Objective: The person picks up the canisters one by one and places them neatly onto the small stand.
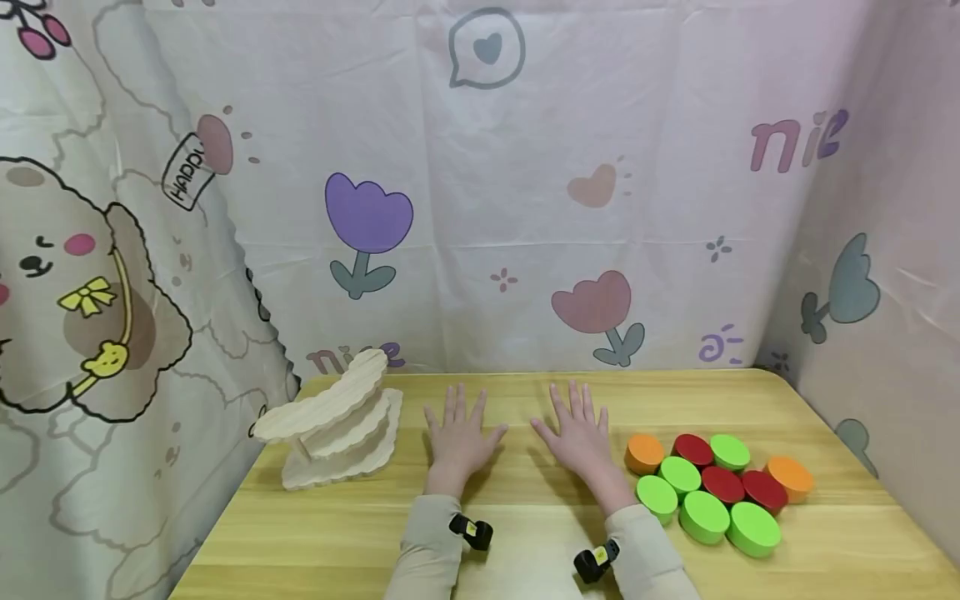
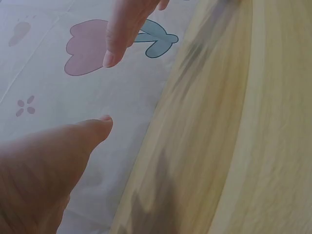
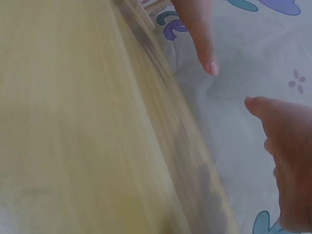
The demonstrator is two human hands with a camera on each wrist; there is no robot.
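Observation:
My left hand (image 1: 459,442) is held out over the wooden table (image 1: 517,533), fingers spread and nothing in it. Beside it my right hand (image 1: 581,442) is spread the same way, also holding nothing. Both thumbs point inward, with a gap between them; the left wrist view catches the left hand (image 2: 44,170) and the tip of the other thumb. Left of the hands stands a pale wooden tiered stand (image 1: 341,408) with wavy-edged shelves. To the right lies a cluster of round discs: several green discs (image 1: 705,517), three red discs (image 1: 722,484) and two orange discs (image 1: 645,453).
A printed cloth curtain (image 1: 480,167) hangs behind the table and along both sides. The table's back edge (image 1: 517,372) runs just beyond the fingertips. Small black wrist cameras (image 1: 472,532) are strapped at each sleeve cuff. Hand shadows fall on the wood.

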